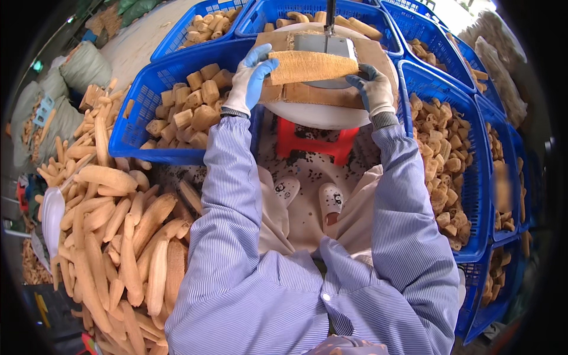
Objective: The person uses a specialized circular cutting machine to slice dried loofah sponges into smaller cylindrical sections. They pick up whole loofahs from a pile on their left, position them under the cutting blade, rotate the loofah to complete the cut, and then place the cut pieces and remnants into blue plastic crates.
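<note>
A long, tan dried loofah point(313, 66) is held level between my two hands over a cardboard-covered round white board point(319, 117). My left hand point(251, 80), in a white glove with blue-coated fingers, grips its wider left end. My right hand point(374, 89), gloved the same way, closes on the narrower right end. Just behind the loofah, a grey metal plate point(325, 45) lies on the board, with an upright metal bar point(331, 18) rising from it. The loofah covers the front of the plate.
A blue basket point(133, 121) of short loofah pieces stands left of the board. Another blue basket point(482, 231) of small chunks stands right, with several more behind. Whole loofahs point(112, 236) lie heaped at my left. A red stool point(313, 141) stands below the board.
</note>
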`<state>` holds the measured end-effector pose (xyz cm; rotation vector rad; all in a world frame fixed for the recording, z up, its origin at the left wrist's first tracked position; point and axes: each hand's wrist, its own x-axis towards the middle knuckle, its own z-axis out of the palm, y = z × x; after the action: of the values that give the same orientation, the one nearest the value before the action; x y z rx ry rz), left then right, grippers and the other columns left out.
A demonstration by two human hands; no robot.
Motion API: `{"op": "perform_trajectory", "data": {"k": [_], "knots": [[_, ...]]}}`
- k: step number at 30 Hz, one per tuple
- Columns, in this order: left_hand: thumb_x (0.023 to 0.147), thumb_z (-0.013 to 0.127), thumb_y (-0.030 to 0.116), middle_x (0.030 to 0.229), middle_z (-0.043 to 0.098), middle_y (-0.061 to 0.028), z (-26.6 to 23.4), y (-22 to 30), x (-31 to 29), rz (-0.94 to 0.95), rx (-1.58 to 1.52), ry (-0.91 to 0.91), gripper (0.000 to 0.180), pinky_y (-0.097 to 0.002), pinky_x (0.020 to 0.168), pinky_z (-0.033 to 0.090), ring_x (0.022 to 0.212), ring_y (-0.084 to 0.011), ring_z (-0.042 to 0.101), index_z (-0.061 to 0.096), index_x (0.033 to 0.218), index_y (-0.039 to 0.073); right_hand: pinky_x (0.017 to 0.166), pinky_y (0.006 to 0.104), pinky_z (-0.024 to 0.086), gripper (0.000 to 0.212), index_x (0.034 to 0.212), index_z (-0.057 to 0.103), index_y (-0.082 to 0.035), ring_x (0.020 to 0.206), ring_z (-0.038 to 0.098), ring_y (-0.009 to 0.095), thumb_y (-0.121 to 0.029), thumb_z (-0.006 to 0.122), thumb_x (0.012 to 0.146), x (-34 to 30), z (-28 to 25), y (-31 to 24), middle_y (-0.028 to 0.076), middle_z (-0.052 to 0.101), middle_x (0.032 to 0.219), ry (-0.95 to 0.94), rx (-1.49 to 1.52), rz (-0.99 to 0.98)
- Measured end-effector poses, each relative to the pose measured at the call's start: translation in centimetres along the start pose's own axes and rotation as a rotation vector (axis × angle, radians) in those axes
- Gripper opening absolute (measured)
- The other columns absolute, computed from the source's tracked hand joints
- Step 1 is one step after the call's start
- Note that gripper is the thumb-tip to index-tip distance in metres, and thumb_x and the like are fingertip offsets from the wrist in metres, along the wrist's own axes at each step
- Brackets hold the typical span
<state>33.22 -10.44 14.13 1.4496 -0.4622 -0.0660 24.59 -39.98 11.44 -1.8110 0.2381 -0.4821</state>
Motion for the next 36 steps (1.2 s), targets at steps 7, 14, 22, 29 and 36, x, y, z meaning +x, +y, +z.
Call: {"op": "perform_trajectory", "data": {"k": [7,14,22,29,36], "knots": [[0.090,0.073,0.018,0.127,0.062,-0.0094,-1.2,-0.1,0.2,0.017,-0.002,0.111,0.050,-0.0284,0.103,0.045,0.117,-0.0176,0.059,0.057,0.135,0.004,0.086,0.0313,0.052,0.039,0.116,0.072,-0.011,0.091,0.072,0.023,-0.028,0.080,0.082,0.1,2.1,-1.0,0.011,0.075,0.100,0.014,-0.308,0.037],[0.096,0.066,0.022,0.134,0.059,-0.0102,-2.4,-2.1,0.6,0.040,-0.037,0.110,0.048,-0.0289,0.108,0.041,0.123,-0.0175,0.054,0.055,0.139,0.006,0.085,0.0361,0.052,0.033,0.115,0.073,-0.016,0.093,0.071,0.028,-0.030,0.076,0.084,1.6,3.3,0.5,0.015,0.073,0.098,0.025,-0.421,-0.019],[0.100,0.061,0.037,0.135,0.055,-0.0072,-1.6,-1.9,0.2,0.033,0.227,0.139,0.051,-0.0275,0.105,0.040,0.122,-0.0155,0.051,0.050,0.144,0.014,0.085,0.0382,0.052,0.028,0.112,0.073,-0.020,0.094,0.070,0.031,-0.026,0.073,0.085,0.9,4.2,-1.7,0.015,0.073,0.097,0.042,-0.517,0.015],[0.096,0.064,0.046,0.122,0.059,-0.0075,-0.6,-2.1,1.6,0.050,0.370,0.193,0.052,-0.0304,0.096,0.046,0.109,-0.0162,0.056,0.052,0.138,0.016,0.083,0.0393,0.053,0.024,0.106,0.074,-0.018,0.092,0.070,0.032,-0.029,0.073,0.085,1.8,4.1,-1.8,0.014,0.073,0.093,0.054,-0.561,0.000],[0.095,0.063,0.045,0.117,0.063,-0.0116,0.3,-1.8,3.0,0.041,0.460,0.286,0.050,-0.0319,0.093,0.048,0.105,-0.0202,0.061,0.055,0.131,0.011,0.082,0.0400,0.053,0.022,0.104,0.075,-0.018,0.089,0.070,0.031,-0.029,0.073,0.085,3.3,4.3,-0.5,0.014,0.073,0.090,0.115,-0.586,-0.083]]}}
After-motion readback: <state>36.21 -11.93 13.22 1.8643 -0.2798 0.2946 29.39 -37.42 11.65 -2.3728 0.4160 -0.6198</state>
